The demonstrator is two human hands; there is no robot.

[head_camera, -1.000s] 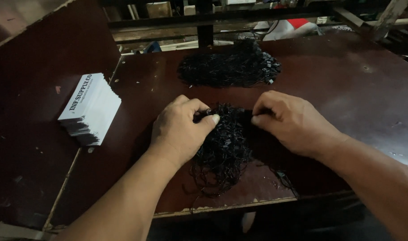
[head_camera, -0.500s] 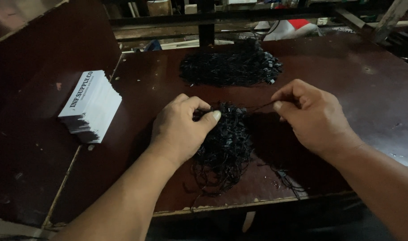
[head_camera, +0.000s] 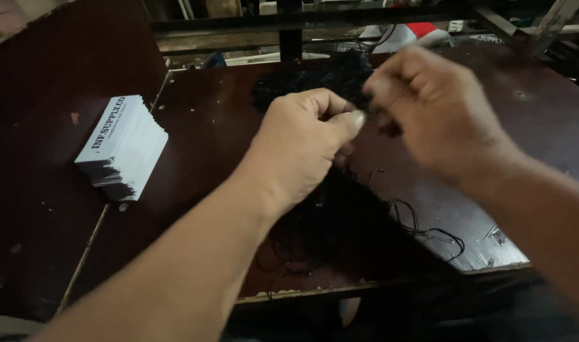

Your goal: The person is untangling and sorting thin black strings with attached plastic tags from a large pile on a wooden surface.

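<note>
My left hand is raised above the dark brown table, thumb and fingers pinched shut on a thin black string. My right hand, blurred, is close to it on the right, fingers pinched on the same black string. Below the hands lies a tangled pile of black strings, partly hidden by my left wrist. A second pile of black strings lies farther back, partly covered by both hands.
A stack of white cards lies at the left on the table. A loose black string loop trails near the chipped front edge. A dark metal frame and clutter stand behind the table.
Both hands have risen from the near pile toward the camera. The right hand swung up and right, pulling a string out; the left hand lifted with its pinch closed.
</note>
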